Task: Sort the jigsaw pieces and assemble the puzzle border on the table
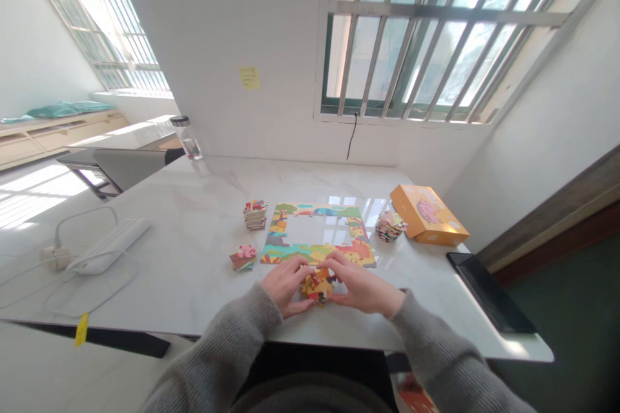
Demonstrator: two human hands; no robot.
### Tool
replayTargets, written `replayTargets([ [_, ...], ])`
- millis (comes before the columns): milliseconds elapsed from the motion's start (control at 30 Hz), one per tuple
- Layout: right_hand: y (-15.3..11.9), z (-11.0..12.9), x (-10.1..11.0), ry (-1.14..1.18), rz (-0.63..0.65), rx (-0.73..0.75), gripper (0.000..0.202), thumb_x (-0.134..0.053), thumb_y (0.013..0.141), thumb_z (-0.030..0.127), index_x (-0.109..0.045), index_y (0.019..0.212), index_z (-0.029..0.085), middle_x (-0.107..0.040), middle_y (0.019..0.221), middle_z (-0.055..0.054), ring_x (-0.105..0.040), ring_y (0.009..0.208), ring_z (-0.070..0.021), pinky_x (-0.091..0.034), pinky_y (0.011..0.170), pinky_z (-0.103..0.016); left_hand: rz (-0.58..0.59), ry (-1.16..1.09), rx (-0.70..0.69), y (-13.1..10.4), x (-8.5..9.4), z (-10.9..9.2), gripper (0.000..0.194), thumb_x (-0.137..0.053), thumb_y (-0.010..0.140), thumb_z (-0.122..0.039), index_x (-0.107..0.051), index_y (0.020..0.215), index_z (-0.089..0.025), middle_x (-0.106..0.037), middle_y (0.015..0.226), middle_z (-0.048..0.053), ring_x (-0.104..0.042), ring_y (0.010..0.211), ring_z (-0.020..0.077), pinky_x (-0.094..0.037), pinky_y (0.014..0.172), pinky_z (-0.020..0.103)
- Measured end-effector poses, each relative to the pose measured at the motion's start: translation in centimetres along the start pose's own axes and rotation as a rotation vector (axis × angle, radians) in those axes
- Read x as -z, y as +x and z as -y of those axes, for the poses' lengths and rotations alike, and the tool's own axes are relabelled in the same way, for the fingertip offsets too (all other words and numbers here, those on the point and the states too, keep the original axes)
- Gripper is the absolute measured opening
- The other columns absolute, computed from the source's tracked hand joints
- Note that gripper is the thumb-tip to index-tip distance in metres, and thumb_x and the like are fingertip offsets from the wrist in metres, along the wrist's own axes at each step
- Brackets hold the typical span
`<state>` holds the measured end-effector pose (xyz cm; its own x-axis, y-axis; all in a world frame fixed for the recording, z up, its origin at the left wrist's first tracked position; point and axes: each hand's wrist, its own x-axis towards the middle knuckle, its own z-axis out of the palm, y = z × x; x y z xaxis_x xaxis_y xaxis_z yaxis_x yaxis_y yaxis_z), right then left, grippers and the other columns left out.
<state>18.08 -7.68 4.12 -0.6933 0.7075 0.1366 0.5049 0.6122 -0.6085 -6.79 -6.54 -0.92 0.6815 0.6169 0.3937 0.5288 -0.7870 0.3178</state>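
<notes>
Close to the table's front edge, my left hand (289, 285) and my right hand (356, 284) curl around a small stack of puzzle pieces (318, 288) from both sides. Thumbs and fingertips press on the stack's sides. Just beyond lies a jigsaw puzzle (277, 237) whose colourful border is joined, with bare table showing inside it. To its left stand a taller stack of puzzle pieces (255, 216) and a lower pile of pieces (243, 258), a pink figure on top. Another stack of pieces (389, 227) stands to the puzzle's right.
An orange box (429, 214) sits at the right, with a black tablet (489, 293) near the right edge. A bottle (187, 139) stands at the back left. On the left, a white power strip (112, 245) lies among cables on the white table (194, 226).
</notes>
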Motion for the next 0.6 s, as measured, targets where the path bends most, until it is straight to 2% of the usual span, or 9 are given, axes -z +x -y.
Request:
replayTargets([
  [200, 1.3, -0.3, 1.7, 0.017, -0.116, 0.071, 0.051, -0.068, 0.086, 0.023, -0.049, 0.133, 0.026, -0.049, 0.117, -0.006, -0.058, 0.096, -0.0166, -0.053, 0.091, -0.035, -0.103, -0.056, -0.043, 2.5, 1.3, 1.3, 0.038, -0.069, 0.077, -0.03, -0.054, 0.111, -0.023, -0.059, 0.115, 0.008, -0.061, 0.103, 0.0235, -0.052, 0.091, 0.037],
  [300, 2.9, -1.7, 2.4, 0.087, -0.19, 0.073, 0.05, -0.071, 0.084, 0.029, -0.053, 0.131, 0.025, -0.05, 0.115, -0.006, -0.058, 0.093, -0.0161, -0.054, 0.088, -0.034, -0.135, -0.034, -0.059, 4.2, 1.6, 2.4, 0.036, -0.068, 0.075, -0.024, -0.054, 0.108, -0.022, -0.06, 0.116, 0.008, -0.06, 0.107, 0.0239, -0.05, 0.094, 0.038],
  [367, 4.1, -3.0, 2.4, 0.203, -0.247, 0.026, 0.043, -0.067, 0.086, 0.032, -0.056, 0.126, 0.023, -0.053, 0.113, -0.006, -0.059, 0.085, -0.0136, -0.055, 0.081, -0.032, -0.139, -0.005, -0.051, 5.2, 1.7, 2.9, 0.037, -0.068, 0.072, -0.02, -0.055, 0.107, -0.022, -0.06, 0.118, 0.008, -0.06, 0.108, 0.0248, -0.049, 0.096, 0.04],
  [467, 5.5, -4.6, 1.9, 0.378, -0.348, -0.064, 0.036, -0.061, 0.089, 0.035, -0.059, 0.122, 0.019, -0.058, 0.09, -0.002, -0.055, 0.071, -0.0116, -0.052, 0.067, -0.028, -0.138, 0.019, -0.031, 6.3, 1.6, 3.2, 0.037, -0.068, 0.07, -0.016, -0.056, 0.104, -0.022, -0.061, 0.119, 0.009, -0.06, 0.107, 0.0256, -0.049, 0.097, 0.042],
  [533, 5.9, -5.2, 1.4, 0.466, -0.373, -0.104, 0.036, -0.059, 0.09, 0.038, -0.062, 0.12, 0.018, -0.054, 0.074, 0.003, -0.053, 0.064, -0.0114, -0.048, 0.06, -0.026, -0.123, 0.026, -0.035, 6.8, 1.6, 3.4, 0.037, -0.068, 0.069, -0.015, -0.056, 0.104, -0.022, -0.061, 0.121, 0.009, -0.059, 0.11, 0.0264, -0.049, 0.098, 0.043],
  [600, 5.9, -5.4, 1.0, 0.53, -0.384, -0.14, 0.039, -0.059, 0.09, 0.041, -0.063, 0.121, 0.018, -0.05, 0.068, 0.005, -0.051, 0.059, -0.0108, -0.046, 0.057, -0.025, -0.108, 0.032, -0.052, 7.4, 1.5, 3.7, 0.036, -0.067, 0.07, -0.014, -0.056, 0.104, -0.022, -0.059, 0.126, 0.01, -0.058, 0.115, 0.0274, -0.049, 0.1, 0.044],
])
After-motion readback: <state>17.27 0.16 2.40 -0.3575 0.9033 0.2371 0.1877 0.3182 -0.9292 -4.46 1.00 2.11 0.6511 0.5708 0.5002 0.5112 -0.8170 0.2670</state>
